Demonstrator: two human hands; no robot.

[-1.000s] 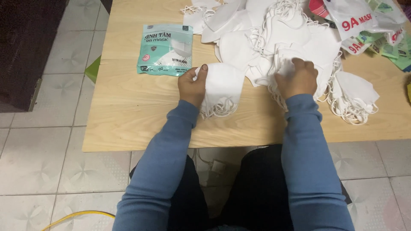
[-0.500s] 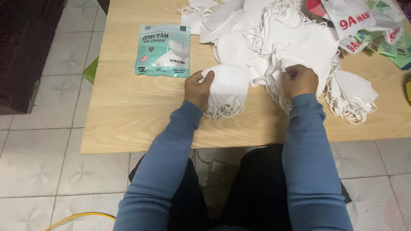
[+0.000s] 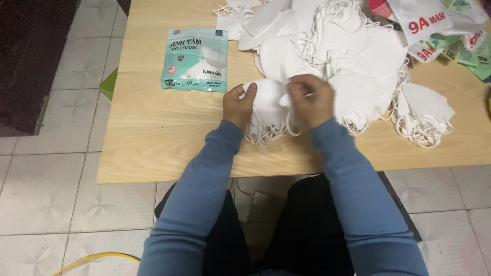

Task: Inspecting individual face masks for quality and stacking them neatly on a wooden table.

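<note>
Since the earlier frame, the right hand (image 3: 313,100) has moved left off the big pile to meet the left hand (image 3: 239,105) on the small stack of white masks (image 3: 268,108), near the front edge of the wooden table (image 3: 153,143). Both sets of fingers are clamped on the stack. Behind lies the mask heap (image 3: 353,61); a teal packet (image 3: 196,60) sits to the left.

A flat rectangular teal-and-white pouch (image 3: 196,60) lies on the wooden table (image 3: 153,138), left of the hands. At the table's far right corner, white bags with red lettering (image 3: 434,20) overlap several small green packets (image 3: 473,56).
</note>
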